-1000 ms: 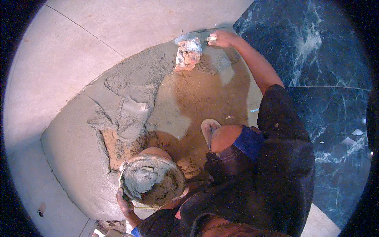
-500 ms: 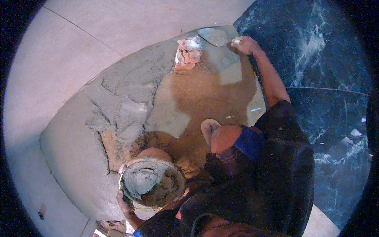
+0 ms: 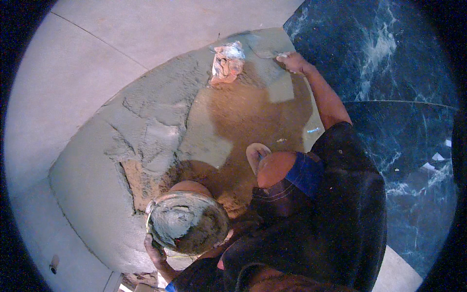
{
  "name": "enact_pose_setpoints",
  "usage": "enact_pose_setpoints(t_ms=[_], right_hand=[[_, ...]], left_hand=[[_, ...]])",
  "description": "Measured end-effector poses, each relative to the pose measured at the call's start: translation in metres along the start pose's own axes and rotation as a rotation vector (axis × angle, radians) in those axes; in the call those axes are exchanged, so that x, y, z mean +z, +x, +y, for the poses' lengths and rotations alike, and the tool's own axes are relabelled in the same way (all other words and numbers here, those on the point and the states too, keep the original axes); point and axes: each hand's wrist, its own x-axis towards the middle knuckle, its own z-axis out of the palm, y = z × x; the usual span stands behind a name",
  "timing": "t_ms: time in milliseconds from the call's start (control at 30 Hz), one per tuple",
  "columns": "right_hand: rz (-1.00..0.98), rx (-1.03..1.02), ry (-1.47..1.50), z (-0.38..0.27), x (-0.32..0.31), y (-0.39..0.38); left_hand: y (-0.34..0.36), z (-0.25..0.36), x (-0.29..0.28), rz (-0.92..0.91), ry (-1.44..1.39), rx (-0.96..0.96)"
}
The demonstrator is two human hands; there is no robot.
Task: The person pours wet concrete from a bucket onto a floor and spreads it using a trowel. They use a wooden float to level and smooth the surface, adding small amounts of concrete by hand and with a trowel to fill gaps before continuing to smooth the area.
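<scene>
My right hand (image 3: pixel 294 63) reaches out to the far right and is closed round the handle of a trowel. Its rounded grey blade (image 3: pixel 264 47) lies low against wet grey mortar (image 3: pixel 253 63) near the far corner and blends with it. At the lower left my left hand (image 3: pixel 154 249) grips the side of a round bucket (image 3: pixel 150 228). Inside the bucket, grey mortar (image 3: pixel 177 219) is heaped on one side, with a darker hollow on the other. A crumpled plastic bag (image 3: pixel 226 63) sits on the floor bed left of the trowel.
Dark blue marbled tiles (image 3: pixel 379 68) cover the right side, with small white scraps (image 3: pixel 428 167) on them. Pale wall panels (image 3: pixel 97 53) border the mortar at the far left. A pipe stub (image 3: pixel 54 265) sticks out at the lower left. My bent knee (image 3: pixel 277 168) is in the middle.
My right hand has moved slightly left and nearer with the trowel. The blade now looks lower and merges more with the mortar. My left hand and the bucket stay put.
</scene>
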Motion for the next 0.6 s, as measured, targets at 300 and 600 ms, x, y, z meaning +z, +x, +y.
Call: enact_pose_setpoints(t_ms=[300, 600], right_hand=[[-0.025, -0.085, -0.164, -0.057, 0.037, -0.06], [0.189, 0.235, -0.29, -0.017, 0.014, -0.016]], left_hand=[[-0.004, 0.004, -0.004, -0.011, 0.027, -0.04], [0.001, 0.0, -0.001, -0.004, 0.009, -0.043]])
